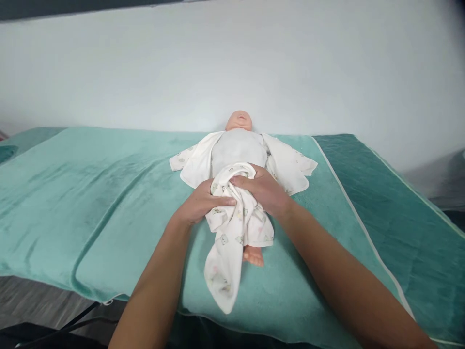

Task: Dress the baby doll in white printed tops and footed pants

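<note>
A baby doll (240, 120) lies on its back, its head toward the wall. A white patterned baby jacket (288, 167) is spread open beneath it, sleeves out to both sides, baring the pale torso (239, 148). Over its lower body my left hand (201, 201) and my right hand (263, 189) grip bunched white printed baby pants (234, 218), thumbs on top. One foot (254, 255) shows below the right pant leg. The left pant leg hangs limp toward me, with no foot visible at its end. The other leg is hidden.
A light green plush sheet (109, 194) covers the bed. To the right lies a darker green cover (399, 218) with a pale edge. A white wall (232, 63) stands behind. Black cables (82, 315) run below the bed's front edge at left.
</note>
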A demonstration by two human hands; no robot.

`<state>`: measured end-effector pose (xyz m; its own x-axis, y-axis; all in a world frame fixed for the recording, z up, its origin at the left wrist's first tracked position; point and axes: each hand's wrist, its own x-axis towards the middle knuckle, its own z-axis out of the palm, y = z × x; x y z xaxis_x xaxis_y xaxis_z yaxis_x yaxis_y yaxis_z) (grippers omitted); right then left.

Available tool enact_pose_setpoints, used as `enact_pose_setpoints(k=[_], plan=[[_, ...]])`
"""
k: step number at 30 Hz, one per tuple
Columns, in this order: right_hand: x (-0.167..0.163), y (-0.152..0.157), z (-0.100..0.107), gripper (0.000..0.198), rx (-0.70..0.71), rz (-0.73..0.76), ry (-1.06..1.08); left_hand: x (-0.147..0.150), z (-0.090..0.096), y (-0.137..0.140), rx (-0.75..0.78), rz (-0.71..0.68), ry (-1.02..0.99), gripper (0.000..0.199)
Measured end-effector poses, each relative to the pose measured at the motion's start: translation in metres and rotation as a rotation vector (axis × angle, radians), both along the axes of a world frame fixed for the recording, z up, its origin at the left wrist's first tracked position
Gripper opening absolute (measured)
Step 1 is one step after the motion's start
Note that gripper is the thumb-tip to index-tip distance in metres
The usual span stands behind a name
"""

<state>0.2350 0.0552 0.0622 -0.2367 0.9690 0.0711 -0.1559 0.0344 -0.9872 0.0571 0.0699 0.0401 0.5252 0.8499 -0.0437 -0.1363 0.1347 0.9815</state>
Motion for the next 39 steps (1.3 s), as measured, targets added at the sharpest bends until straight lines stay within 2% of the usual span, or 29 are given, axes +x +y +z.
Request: enact_pose_setpoints(k=[3,6,9,11,15,18,22,24,26,28,30,33,36,39], plan=[[0.001,0.000,0.001,0.031,-0.010,0.027,0.015,0.005,-0.003,-0.001,-0.059,0.098,-0.129,0.049],[0.008,0.001,0.008,0.037,-0.005,0.189,-0.102,0.010,-0.005,-0.001,-0.075,0.232,-0.312,0.049],[0.015,0.002,0.015,0.041,0.008,0.400,-0.319,0.012,-0.004,-0.003,-0.113,0.313,-0.343,0.041],[0.017,0.002,0.017,0.042,-0.011,0.448,-0.366,0.012,-0.002,-0.005,-0.136,0.334,-0.309,0.036],[0.013,0.002,0.007,0.040,-0.053,0.282,-0.076,0.010,0.000,-0.005,-0.118,0.334,-0.231,0.042],[0.008,0.004,-0.002,0.036,-0.068,0.130,0.078,0.006,0.001,-0.005,-0.078,0.262,-0.144,0.050],[0.005,0.004,-0.005,0.028,-0.017,0.051,0.081,0.000,0.002,-0.005,-0.082,0.075,-0.061,0.053],[0.004,0.002,-0.003,0.026,0.005,0.032,0.035,0.000,0.002,-0.007,-0.110,0.059,-0.080,0.048],[0.003,0.001,-0.001,0.027,0.022,0.014,-0.044,0.002,0.004,-0.011,-0.123,0.110,-0.147,0.043],[0.004,-0.001,0.003,0.025,0.046,0.031,-0.130,0.006,0.007,-0.020,-0.130,0.188,-0.206,0.040],[0.007,-0.003,0.006,0.023,0.081,0.110,-0.196,0.011,0.010,-0.034,-0.146,0.259,-0.232,0.039],[0.013,-0.004,0.013,0.025,0.117,0.269,-0.270,0.020,0.012,-0.063,-0.202,0.359,-0.230,0.042],[0.018,-0.005,0.018,0.018,0.131,0.337,-0.397,0.030,0.013,-0.095,-0.274,0.471,-0.224,0.038],[0.018,-0.006,0.021,0.010,0.155,0.374,-0.530,0.040,0.018,-0.125,-0.345,0.492,-0.222,0.032]])
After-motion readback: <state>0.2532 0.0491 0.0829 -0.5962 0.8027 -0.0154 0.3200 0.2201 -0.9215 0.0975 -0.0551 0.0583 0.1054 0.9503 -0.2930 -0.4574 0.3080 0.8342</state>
